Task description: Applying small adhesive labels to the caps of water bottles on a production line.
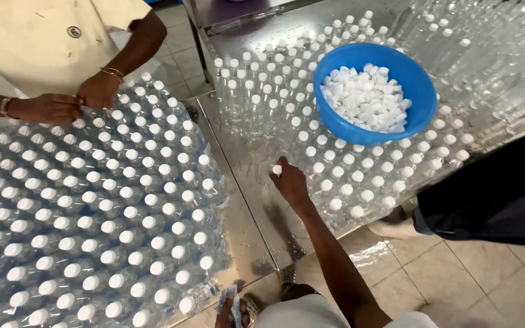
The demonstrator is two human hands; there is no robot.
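White cap [277, 169] pinched tight in the right hand [290, 182] grip over the wet steel bench [238, 152] looks light, stiff, slippery; left hand [231, 310] grip clutches crinkly plastic

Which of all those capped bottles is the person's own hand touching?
The right hand pinches the white cap of the bottle at the near-left edge of the steel-table cluster, apart from the shrink-wrapped packs.
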